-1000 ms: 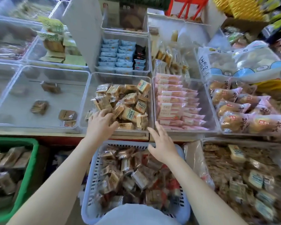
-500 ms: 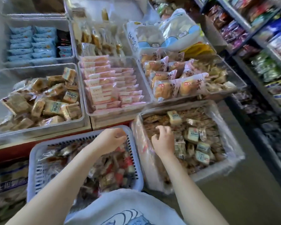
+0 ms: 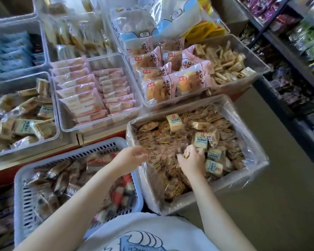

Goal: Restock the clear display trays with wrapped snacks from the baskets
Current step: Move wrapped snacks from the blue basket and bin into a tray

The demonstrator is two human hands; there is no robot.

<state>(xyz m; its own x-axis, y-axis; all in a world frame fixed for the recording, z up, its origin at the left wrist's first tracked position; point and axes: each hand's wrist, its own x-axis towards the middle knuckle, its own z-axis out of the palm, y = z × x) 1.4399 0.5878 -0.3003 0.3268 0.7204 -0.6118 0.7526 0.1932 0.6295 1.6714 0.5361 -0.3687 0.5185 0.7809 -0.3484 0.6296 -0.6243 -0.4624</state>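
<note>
A plastic-lined box (image 3: 250,171) low on the right holds many brown wrapped snacks and some pale square packets (image 3: 200,140). My right hand (image 3: 192,162) is down among them, fingers curled round a small wrapped snack (image 3: 186,153). My left hand (image 3: 130,157) hovers at the box's left edge with fingers bent and nothing visibly in it. A blue-white slotted basket (image 3: 20,180) of mixed wrapped snacks sits to the left under my left forearm. Clear display trays stand above: square packets (image 3: 25,122), pink packets (image 3: 91,95), bread buns (image 3: 163,78).
A tray of thin biscuit sticks (image 3: 227,64) stands at the right end of the counter. Large bags (image 3: 152,20) lie behind the trays. Shelves of packaged goods (image 3: 301,42) run along the right, with a floor aisle (image 3: 279,205) between them and the box.
My view has swung right from the square-packet tray to the lined box. Both hands moved from the basket rim over to the box, and the right hand closed on a snack.
</note>
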